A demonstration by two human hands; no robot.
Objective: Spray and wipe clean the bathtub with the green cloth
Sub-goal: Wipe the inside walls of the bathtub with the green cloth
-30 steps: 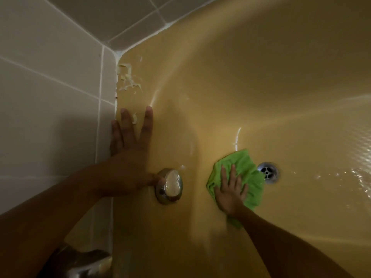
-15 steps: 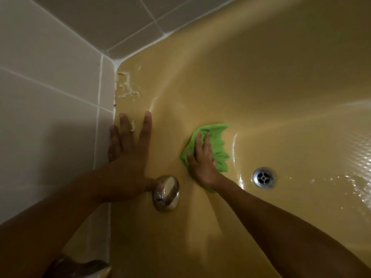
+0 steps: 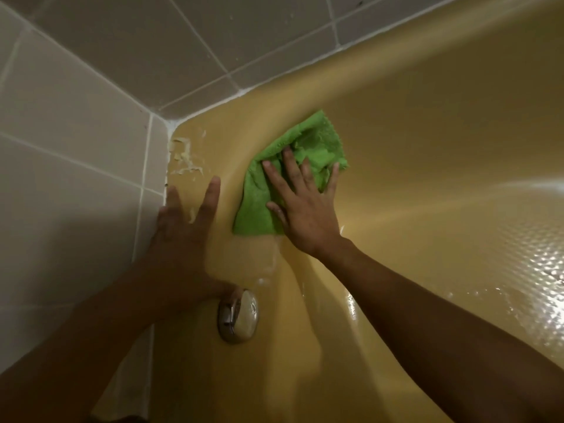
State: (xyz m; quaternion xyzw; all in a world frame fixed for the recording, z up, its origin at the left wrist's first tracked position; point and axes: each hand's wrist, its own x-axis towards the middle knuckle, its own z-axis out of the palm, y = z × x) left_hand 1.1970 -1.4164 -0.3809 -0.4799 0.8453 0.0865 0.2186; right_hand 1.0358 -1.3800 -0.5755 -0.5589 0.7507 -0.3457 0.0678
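The yellow bathtub [image 3: 427, 141] fills most of the head view. My right hand [image 3: 302, 206] presses the green cloth [image 3: 317, 148] flat against the tub's curved inner wall near the corner, fingers spread and straight. My left hand [image 3: 183, 230] lies flat with straight fingers on the tub's end wall beside the tiles, just left of the cloth. No spray bottle is in view.
A round chrome overflow cap [image 3: 238, 319] sits on the end wall below my left hand. Peeling, flaky patches [image 3: 183, 157] mark the tub's corner. Grey-white wall tiles [image 3: 76, 148] border the tub at left and top. The wet, textured tub floor [image 3: 534, 285] glistens at right.
My right hand has slid the green cloth from beside the drain up the tub wall toward the corner. The drain has left the view. My left hand has stayed braced on the end wall.
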